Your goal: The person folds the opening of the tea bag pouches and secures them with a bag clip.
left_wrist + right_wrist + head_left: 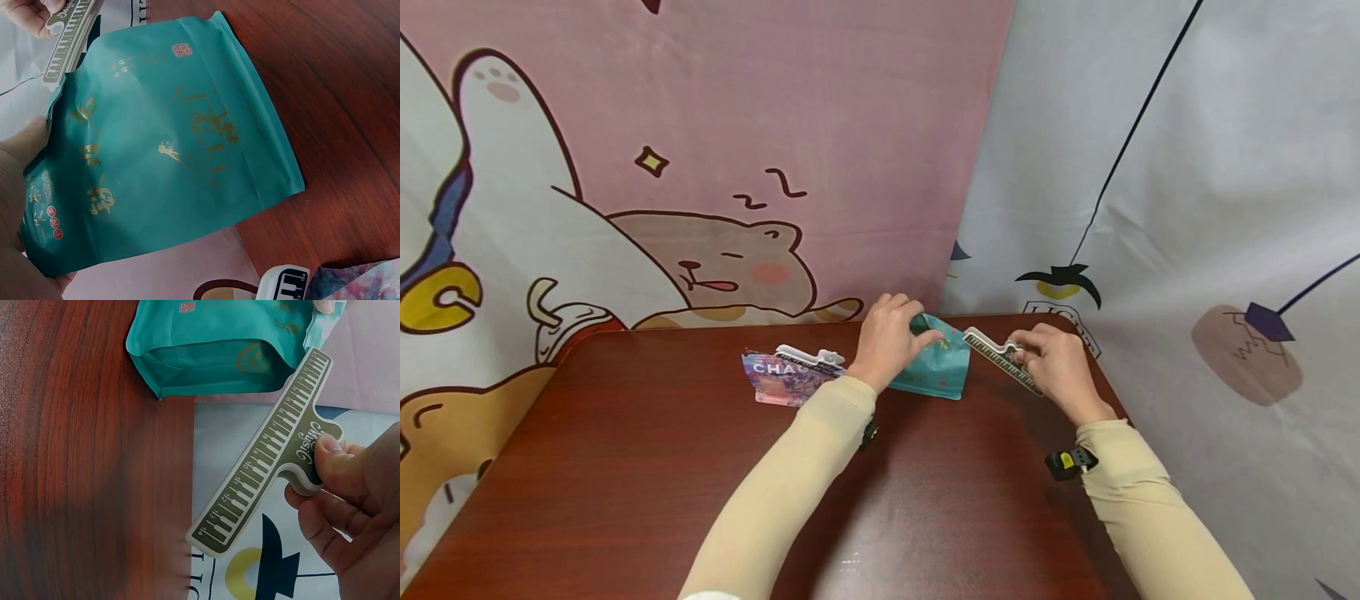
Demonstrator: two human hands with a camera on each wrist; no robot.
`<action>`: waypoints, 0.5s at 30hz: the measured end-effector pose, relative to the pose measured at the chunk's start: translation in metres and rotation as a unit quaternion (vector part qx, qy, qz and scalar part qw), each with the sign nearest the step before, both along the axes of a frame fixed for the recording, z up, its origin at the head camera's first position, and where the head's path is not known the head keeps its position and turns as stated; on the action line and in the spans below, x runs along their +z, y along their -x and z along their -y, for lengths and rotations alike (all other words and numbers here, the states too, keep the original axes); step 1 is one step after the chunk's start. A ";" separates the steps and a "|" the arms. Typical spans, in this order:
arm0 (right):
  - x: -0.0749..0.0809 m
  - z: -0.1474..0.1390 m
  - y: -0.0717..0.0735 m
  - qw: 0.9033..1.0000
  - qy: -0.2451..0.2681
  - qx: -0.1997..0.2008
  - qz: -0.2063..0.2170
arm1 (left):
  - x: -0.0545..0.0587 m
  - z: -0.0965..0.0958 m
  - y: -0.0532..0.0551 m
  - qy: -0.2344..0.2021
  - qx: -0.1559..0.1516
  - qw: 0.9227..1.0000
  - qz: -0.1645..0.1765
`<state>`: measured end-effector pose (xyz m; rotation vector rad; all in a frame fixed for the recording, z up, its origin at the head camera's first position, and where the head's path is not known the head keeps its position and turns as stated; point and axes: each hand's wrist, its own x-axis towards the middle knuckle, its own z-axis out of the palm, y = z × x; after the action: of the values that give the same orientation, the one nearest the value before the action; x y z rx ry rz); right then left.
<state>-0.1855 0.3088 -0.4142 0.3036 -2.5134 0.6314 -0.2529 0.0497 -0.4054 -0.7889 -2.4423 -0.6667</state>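
Note:
A teal pouch [156, 137] with gold lettering stands at the back of the table, its top edge pinched by my left hand [889, 340]. In the right wrist view the thumb and fingers of my right hand [350, 494] pinch the handle of a long clip [262, 456] printed with piano keys and the word Music. One end of this clip comes right up to the pouch's top corner. Left of my left hand lies a pink and purple bag [778, 387] with a second piano-key clip [808, 359] across its top.
The dark reddish wooden table [647, 483] ends at a cartoon-printed cloth [865, 125] behind it. A pale cloth [1210, 208] hangs along the right side. Both wrists carry dark straps.

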 end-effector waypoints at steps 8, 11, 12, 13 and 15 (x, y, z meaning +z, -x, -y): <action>0.001 0.001 0.002 1.000 -0.005 0.002 0.003 | -0.003 -0.003 0.000 -0.006 0.019 1.000 -0.009; 0.003 0.001 0.003 1.000 -0.004 0.002 0.010 | -0.003 -0.003 0.001 -0.003 0.023 1.000 -0.007; 0.003 0.001 0.003 1.000 -0.004 0.002 0.013 | -0.003 -0.004 0.001 -0.001 0.023 1.000 -0.006; 0.004 0.001 0.003 1.000 -0.003 0.002 0.014 | -0.003 -0.004 0.001 0.000 0.022 1.000 -0.002; 0.005 0.001 0.004 1.000 -0.001 0.002 0.019 | -0.003 -0.004 0.001 0.002 0.022 1.000 0.001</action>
<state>-0.1895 0.3074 -0.4092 0.2992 -2.5509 0.6429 -0.2538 0.0537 -0.4086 -0.7354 -2.4555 -0.6468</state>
